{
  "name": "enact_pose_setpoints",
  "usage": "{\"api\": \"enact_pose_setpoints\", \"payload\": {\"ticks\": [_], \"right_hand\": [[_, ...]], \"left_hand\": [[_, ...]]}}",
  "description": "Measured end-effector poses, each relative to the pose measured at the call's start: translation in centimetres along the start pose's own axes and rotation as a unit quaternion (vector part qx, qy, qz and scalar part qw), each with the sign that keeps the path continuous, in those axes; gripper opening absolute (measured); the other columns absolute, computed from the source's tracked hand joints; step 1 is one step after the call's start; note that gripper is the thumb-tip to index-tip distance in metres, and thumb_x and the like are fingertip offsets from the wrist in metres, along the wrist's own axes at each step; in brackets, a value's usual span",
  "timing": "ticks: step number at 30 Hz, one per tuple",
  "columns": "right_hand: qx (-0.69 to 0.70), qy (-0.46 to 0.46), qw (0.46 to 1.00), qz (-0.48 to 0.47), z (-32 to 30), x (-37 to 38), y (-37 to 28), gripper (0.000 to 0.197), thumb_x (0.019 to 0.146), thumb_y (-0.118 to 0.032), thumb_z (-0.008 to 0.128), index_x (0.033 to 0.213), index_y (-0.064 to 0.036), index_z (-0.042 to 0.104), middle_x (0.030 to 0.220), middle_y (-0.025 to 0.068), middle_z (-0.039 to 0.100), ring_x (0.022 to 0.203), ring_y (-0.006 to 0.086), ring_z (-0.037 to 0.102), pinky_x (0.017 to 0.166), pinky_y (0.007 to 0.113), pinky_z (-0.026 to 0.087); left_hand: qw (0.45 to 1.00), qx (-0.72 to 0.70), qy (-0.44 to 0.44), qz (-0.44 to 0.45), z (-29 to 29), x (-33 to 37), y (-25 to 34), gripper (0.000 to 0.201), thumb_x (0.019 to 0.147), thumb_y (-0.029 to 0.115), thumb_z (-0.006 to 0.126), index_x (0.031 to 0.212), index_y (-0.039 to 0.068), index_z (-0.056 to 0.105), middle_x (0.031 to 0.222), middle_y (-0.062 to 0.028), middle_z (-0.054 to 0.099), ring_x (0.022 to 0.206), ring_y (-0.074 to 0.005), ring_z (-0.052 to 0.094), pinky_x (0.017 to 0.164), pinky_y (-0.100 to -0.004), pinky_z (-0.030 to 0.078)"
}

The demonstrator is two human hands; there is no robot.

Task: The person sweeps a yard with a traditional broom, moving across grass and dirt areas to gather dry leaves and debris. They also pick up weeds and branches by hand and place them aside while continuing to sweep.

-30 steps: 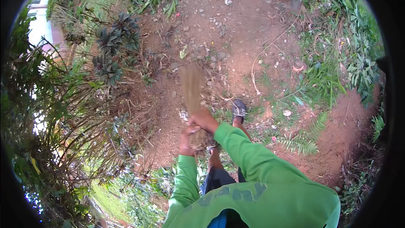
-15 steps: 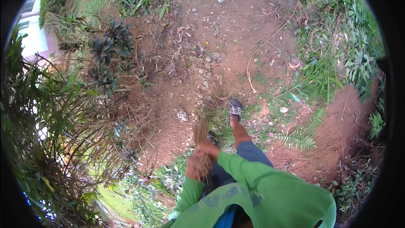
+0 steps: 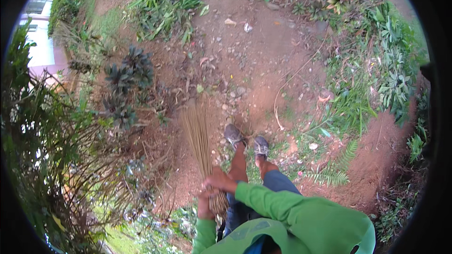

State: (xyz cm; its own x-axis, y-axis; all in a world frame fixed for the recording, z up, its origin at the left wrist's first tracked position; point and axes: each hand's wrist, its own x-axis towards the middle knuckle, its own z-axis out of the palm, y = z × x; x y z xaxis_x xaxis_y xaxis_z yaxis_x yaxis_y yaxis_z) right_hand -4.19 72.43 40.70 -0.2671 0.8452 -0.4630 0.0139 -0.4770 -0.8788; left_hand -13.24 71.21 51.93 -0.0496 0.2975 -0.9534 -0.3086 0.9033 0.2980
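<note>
A stick broom (image 3: 197, 136), a bundle of thin tan twigs, slants across the lower middle of the view. Its spread tips point away from me over the bare soil, and its bound butt end lies close to my shorts. My right hand (image 3: 220, 180) is wrapped around the bundle near its middle. Just below, my left hand (image 3: 205, 205) closes on the thicker end, its fingers partly hidden. Both arms are in green sleeves. Whether the twig tips touch the ground cannot be told.
My two dark laced shoes (image 3: 245, 141) stand on soil and patchy grass. A leafy bush (image 3: 52, 160) crowds the left side. Dark-leaved plants (image 3: 125, 82) grow farther off, and a fern (image 3: 332, 174) sits at right. A long dry stem (image 3: 282, 95), small stones and leaves litter the ground.
The broom's tips have swung forward and left, showing more of its length. Both hands stay on it, slightly lower. My left foot has come forward into view beside the right.
</note>
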Motion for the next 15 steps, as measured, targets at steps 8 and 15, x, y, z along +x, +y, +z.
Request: {"api": "enact_pose_setpoints", "payload": {"ticks": [8, 15], "right_hand": [[0.185, -0.037, 0.982, 0.018, -2.7, 12.5, 5.6, 0.023, 0.073, -0.03, 0.068, 0.073, -0.0064, 0.069, 0.069, 0.0096, 0.065, 0.065, 0.0194, 0.061, 0.063, 0.037, 0.048], [-0.061, 0.09, 0.993, -0.039, -12.2, 28.3, -2.9, 0.022, 0.065, -0.025, 0.067, 0.076, -0.0055, 0.068, 0.073, 0.0143, 0.065, 0.072, 0.033, 0.061, 0.07, 0.04, 0.049]], "left_hand": [[0.997, -0.032, -0.043, 0.054, 1.8, 13.9, 5.7, 0.026, 0.079, 0.013, 0.058, 0.103, 0.004, 0.059, 0.076, -0.0091, 0.063, 0.059, -0.023, 0.063, 0.049, -0.0378, 0.056], [0.987, 0.023, -0.145, 0.058, 12.9, 18.1, 20.7, 0.024, 0.074, 0.012, 0.059, 0.093, -0.002, 0.06, 0.08, -0.01, 0.065, 0.062, -0.0215, 0.065, 0.055, -0.0338, 0.056]]}}
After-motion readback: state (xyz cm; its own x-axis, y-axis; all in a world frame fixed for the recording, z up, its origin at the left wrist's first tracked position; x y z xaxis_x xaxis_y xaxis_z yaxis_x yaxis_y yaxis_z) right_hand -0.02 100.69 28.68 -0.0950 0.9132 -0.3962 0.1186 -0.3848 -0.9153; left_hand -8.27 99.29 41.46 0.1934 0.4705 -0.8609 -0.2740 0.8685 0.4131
